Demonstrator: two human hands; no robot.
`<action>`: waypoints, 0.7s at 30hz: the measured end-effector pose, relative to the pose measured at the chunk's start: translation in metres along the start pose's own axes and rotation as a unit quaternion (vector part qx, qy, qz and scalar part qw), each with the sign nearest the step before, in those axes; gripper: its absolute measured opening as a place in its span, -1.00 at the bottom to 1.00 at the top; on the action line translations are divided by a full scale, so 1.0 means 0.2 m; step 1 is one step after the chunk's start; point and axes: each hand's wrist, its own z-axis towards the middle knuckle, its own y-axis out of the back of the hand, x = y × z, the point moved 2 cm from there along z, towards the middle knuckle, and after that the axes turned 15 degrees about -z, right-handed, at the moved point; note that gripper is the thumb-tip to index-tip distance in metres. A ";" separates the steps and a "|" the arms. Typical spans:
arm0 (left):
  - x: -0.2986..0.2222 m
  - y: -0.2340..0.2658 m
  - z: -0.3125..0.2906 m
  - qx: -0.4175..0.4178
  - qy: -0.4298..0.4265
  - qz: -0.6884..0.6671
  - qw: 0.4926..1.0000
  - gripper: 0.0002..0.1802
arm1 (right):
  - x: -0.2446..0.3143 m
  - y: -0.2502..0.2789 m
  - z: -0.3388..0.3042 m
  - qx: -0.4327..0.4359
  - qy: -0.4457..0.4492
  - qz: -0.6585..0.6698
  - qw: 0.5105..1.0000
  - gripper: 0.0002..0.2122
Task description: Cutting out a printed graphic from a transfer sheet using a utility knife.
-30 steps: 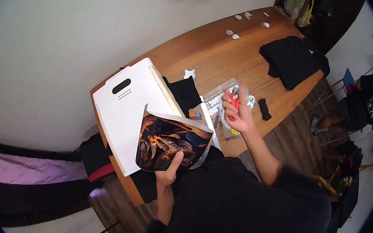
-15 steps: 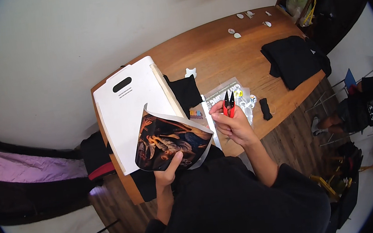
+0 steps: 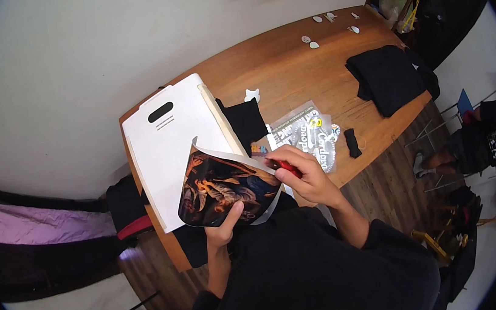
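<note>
- Red-handled snips (image 3: 287,167) sit within the closed fingers of the right hand (image 3: 308,177), their dark end at the right edge of a dark, picture-printed sheet (image 3: 220,182); whether the blades stand apart cannot be told.
- A stray nick ranks as the likeliest mishap: the sheet bows and its edges curl, so the blades could veer into the printed picture.
- Slippage looms as a second risk, since the left hand (image 3: 221,233) appears to pinch only the near edge, leaving the far corner free to swing under pressure.
- A crease could form under the left thumb should its grip tighten on the bent sheet.
- The left hand's hold is narrow, thumb on the printed face, its other fingers mostly hidden beneath.
- The sheet spreads ahead of the left thumb and to either side, its right edge reaching the right fingertips; whether they touch it is unclear.
- Past the sheet, ahead of the left fingers, lies a white panel (image 3: 181,132); clear printed films (image 3: 322,146) lie just beyond the right fingers, folded black cloth (image 3: 383,81) farther off to their right.
</note>
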 end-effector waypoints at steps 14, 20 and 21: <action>-0.01 0.02 0.00 -0.033 -0.015 0.019 0.999 -0.75 | 0.02 0.00 -0.01 0.028 -0.051 -0.011 0.998 -0.79; -0.01 0.01 0.00 -0.033 -0.013 0.020 0.999 -0.76 | 0.02 0.00 -0.02 0.029 -0.057 -0.010 0.998 -0.80; -0.01 0.00 0.00 0.009 -0.003 0.023 1.000 -0.76 | 0.03 0.00 -0.02 0.004 -0.026 0.001 1.000 -0.80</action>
